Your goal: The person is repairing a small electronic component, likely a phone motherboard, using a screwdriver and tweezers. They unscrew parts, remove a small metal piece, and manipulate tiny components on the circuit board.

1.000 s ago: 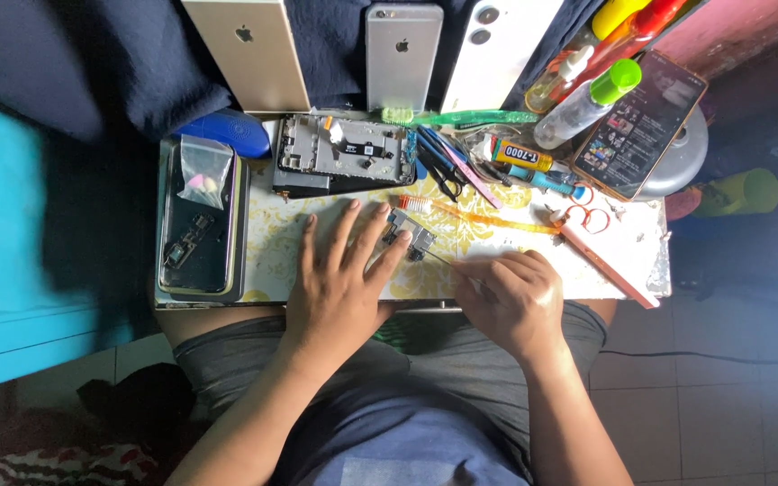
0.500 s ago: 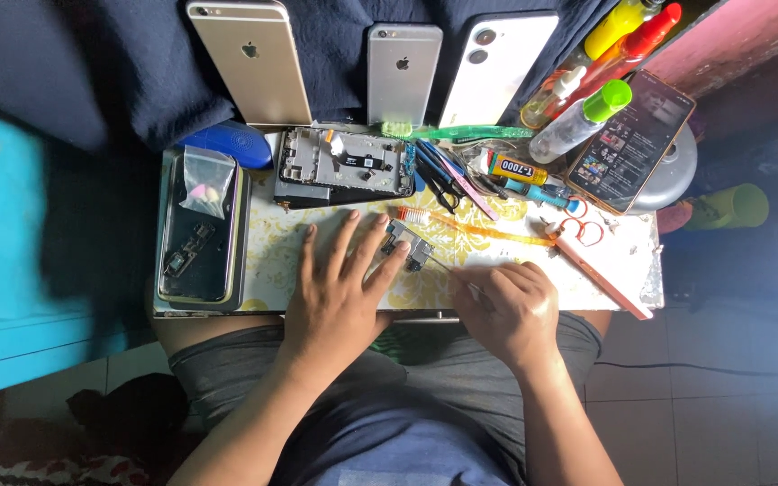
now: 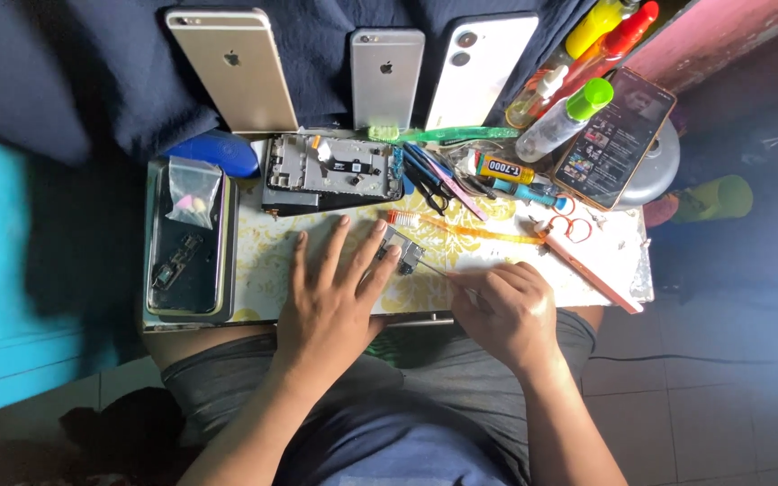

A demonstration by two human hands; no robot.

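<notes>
My left hand [image 3: 333, 290] lies flat on a small yellow-patterned tray table [image 3: 263, 261], its fingertips pressing a small grey phone part [image 3: 404, 250]. My right hand [image 3: 504, 310] is curled around a thin metal tool [image 3: 447, 274] whose tip points at that part. Just beyond the part lies an opened phone frame [image 3: 333, 173] with its inner board showing.
Three phones lie face down at the back: gold [image 3: 234, 70], silver [image 3: 387, 76], white [image 3: 479, 70]. A dark phone shell with a small plastic bag [image 3: 186, 238] sits left. Tweezers, glue tube [image 3: 506, 168], bottles [image 3: 565, 117], lit phone [image 3: 614, 137] and scissors [image 3: 569, 227] crowd the right.
The view has shifted slightly. My left hand has stayed spread on the part, and my right hand has closed in toward it with the thin tool.
</notes>
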